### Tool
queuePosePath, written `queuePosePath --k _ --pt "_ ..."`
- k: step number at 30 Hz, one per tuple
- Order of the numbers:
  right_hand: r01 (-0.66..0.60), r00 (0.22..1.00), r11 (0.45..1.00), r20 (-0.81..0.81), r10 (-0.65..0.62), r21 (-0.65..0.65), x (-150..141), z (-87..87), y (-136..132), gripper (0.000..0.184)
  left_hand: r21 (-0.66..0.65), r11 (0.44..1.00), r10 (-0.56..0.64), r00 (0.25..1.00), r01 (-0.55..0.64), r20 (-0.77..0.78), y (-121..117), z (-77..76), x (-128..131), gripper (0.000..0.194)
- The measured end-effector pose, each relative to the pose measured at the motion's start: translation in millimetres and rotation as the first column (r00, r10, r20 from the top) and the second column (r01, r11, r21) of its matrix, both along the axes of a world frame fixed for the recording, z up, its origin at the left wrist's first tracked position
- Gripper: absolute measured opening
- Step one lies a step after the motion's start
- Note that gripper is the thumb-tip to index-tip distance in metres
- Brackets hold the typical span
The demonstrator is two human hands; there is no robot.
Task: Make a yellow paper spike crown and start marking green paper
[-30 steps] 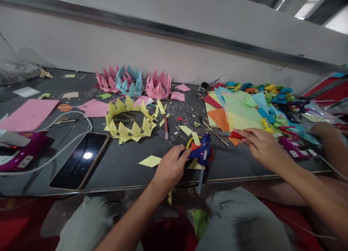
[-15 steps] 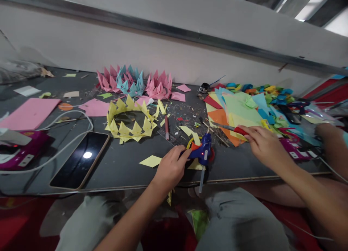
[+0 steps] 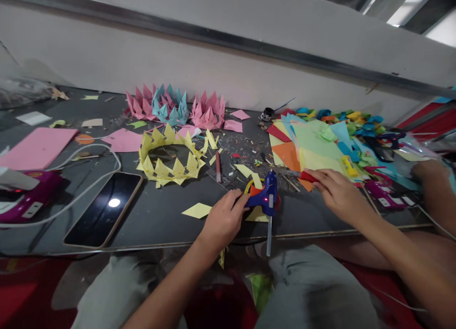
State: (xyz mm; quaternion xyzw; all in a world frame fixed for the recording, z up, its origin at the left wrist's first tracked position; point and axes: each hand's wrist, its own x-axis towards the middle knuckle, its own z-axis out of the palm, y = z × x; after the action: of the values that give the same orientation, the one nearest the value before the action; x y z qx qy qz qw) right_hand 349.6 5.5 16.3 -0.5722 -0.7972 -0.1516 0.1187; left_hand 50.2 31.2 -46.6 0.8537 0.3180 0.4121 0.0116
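My left hand (image 3: 224, 215) is closed around the handle of a blue hot glue gun (image 3: 268, 193), whose nozzle points away from me and whose clear glue stick pokes out at the near end. In my right hand (image 3: 337, 196) is a knife (image 3: 307, 177) with a red handle. Its thin dark blade reaches left to the glue gun's nozzle; whether they touch I cannot tell. Behind the left hand stands a yellow folded-paper crown (image 3: 174, 169). A yellow paper diamond (image 3: 197, 210) lies just left of that hand, and a yellow tape roll shows partly behind the gun.
Pink and blue paper crowns (image 3: 210, 112) stand by the wall. At left are a phone (image 3: 104, 210), a white cable and a purple device (image 3: 35, 196). Coloured paper sheets (image 3: 313, 141) and a glue stick (image 3: 349, 166) lie right. Another person's hand (image 3: 429, 174) rests at far right.
My right hand has brought the knife left and slightly down, its blade now at the glue gun's nozzle. The glue gun has tilted slightly, while the left hand has hardly moved.
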Motion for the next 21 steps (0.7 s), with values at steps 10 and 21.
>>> queuePosePath --k 10,21 --pt "0.012 1.000 1.000 -0.018 -0.012 0.022 -7 -9.6 16 0.036 -0.057 0.998 -0.004 1.000 0.004 0.014 0 -1.6 -2 0.024" --pt "0.242 0.862 0.968 -0.472 -0.184 0.063 -29 -16.6 28 0.042 -0.431 0.894 0.028 0.945 0.123 0.326 1 -5.5 -6 0.025"
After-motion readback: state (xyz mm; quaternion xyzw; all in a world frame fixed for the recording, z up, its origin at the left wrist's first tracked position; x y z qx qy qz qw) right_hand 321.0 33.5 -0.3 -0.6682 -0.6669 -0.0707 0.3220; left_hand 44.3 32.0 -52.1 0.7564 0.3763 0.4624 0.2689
